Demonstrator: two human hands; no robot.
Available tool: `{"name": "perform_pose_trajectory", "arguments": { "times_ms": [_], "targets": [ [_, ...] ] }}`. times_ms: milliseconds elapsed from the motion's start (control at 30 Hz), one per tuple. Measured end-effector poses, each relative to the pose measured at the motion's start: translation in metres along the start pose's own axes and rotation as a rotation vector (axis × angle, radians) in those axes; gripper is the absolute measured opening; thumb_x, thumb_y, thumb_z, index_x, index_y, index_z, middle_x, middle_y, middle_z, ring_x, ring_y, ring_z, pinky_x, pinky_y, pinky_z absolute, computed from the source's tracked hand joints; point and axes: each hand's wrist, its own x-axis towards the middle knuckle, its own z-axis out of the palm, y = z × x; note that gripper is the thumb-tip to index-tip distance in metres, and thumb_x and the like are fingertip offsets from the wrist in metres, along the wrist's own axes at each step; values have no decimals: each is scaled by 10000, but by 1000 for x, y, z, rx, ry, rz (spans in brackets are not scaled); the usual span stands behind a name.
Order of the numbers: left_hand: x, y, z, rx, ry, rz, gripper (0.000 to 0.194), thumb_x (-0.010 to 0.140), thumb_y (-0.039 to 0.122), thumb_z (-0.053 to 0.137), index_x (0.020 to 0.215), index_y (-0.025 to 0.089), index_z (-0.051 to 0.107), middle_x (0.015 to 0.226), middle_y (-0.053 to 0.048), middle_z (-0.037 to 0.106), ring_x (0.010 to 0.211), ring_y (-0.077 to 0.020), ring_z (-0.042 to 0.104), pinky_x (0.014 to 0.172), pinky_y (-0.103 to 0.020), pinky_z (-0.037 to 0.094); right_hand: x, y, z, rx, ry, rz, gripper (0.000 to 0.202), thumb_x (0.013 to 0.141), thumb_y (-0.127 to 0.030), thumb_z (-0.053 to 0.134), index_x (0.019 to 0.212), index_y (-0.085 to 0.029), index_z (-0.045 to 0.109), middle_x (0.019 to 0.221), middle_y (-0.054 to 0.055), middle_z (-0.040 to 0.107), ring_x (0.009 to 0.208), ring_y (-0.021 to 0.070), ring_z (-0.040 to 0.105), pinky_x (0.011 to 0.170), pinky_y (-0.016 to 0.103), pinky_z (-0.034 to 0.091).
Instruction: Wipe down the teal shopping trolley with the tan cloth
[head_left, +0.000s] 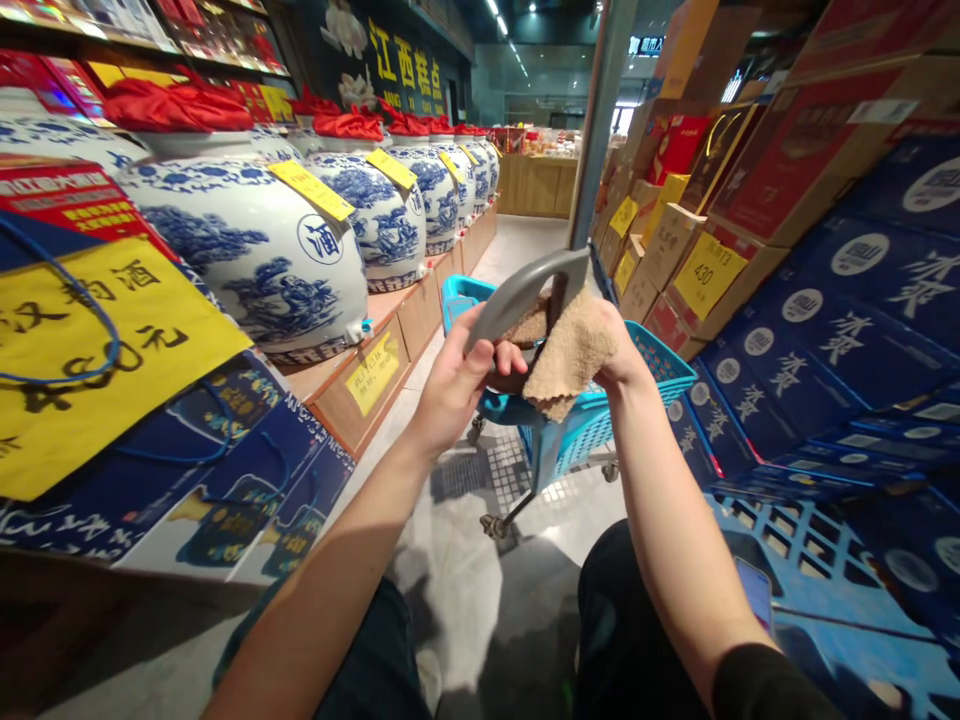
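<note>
Near the middle of the view, my left hand [457, 385] is closed around the lower left part of a curved grey handle [529, 290]. A tan cloth [571, 352] hangs over the handle's right side, gripped by my right hand [611, 340], whose fingers are mostly hidden behind it. Beyond my hands stands a turquoise shopping cart [577, 440] with a basket and small wheels. Whatever the handle is attached to is partly covered by my hands and the cloth.
White-and-blue jars [247, 250] with red cloth tops line a wooden ledge [375, 370] at left. Gift boxes with a yellow sign [112, 340] stand nearer. Blue cartons [817, 340] rise at right above a blue pallet [840, 600]. A grey post [596, 130] stands beyond.
</note>
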Motion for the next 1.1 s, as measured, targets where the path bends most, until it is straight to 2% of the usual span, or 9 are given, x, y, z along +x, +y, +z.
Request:
{"name": "perform_pose_trajectory", "arguments": {
  "times_ms": [133,300,400,633,700,767,833,967,1100],
  "targets": [
    [1,-1,1,12,-49,13,670,907,715,839,1370,277,632,730,64,597,762,-174,678,849,-353,545,-7,-12,-11,-62,-160,49,620,580,-714,999,894,-226,783,938,51,806,915,272,754,806,406,660],
    [-1,-1,5,28,59,2,644,869,749,853,1281,292,664,751,52,592,761,-179,657,867,-374,584,9,-41,3,-100,-51,-157,508,801,-720,876,941,-252,737,1014,57,782,1059,273,741,836,393,650],
    [-1,-2,5,62,81,14,645,853,772,850,1262,304,677,768,37,610,737,-185,646,801,-374,588,20,-47,5,-64,-60,-221,523,807,-745,850,880,-244,720,1000,59,772,1038,252,724,809,364,629],
    [4,2,3,46,0,53,616,895,711,852,1300,287,665,701,77,593,746,-164,703,977,-380,594,5,-38,-23,-208,-358,22,548,634,-660,984,776,-194,732,807,25,720,835,229,684,706,346,597],
    [4,1,4,50,33,56,610,887,717,855,1281,287,675,701,74,592,737,-165,695,998,-395,594,1,-45,-16,-213,-256,-38,544,651,-671,969,800,-207,729,822,22,717,873,236,690,739,352,606],
    [4,-1,5,66,86,52,626,867,738,858,1269,291,685,718,56,596,748,-183,690,938,-400,602,0,-53,-4,-130,-57,-157,510,699,-676,931,831,-232,717,847,14,715,896,227,690,800,360,620],
    [3,-3,7,80,140,50,643,858,760,851,1274,296,691,754,32,609,779,-205,696,856,-392,597,0,-58,5,-42,43,-225,474,707,-653,922,828,-246,713,845,7,711,860,205,677,820,349,621],
    [3,-3,8,86,95,64,657,862,760,848,1294,293,683,726,45,597,753,-200,701,829,-375,589,5,-47,-9,-142,-180,-74,494,653,-650,958,748,-230,716,772,-8,690,789,185,667,726,328,602],
    [6,-1,5,75,41,77,623,881,731,850,1285,286,683,678,80,581,706,-164,701,952,-376,598,6,-35,-28,-226,-381,65,556,588,-681,990,709,-210,720,752,-4,701,799,215,696,678,332,600]
  ]
}}
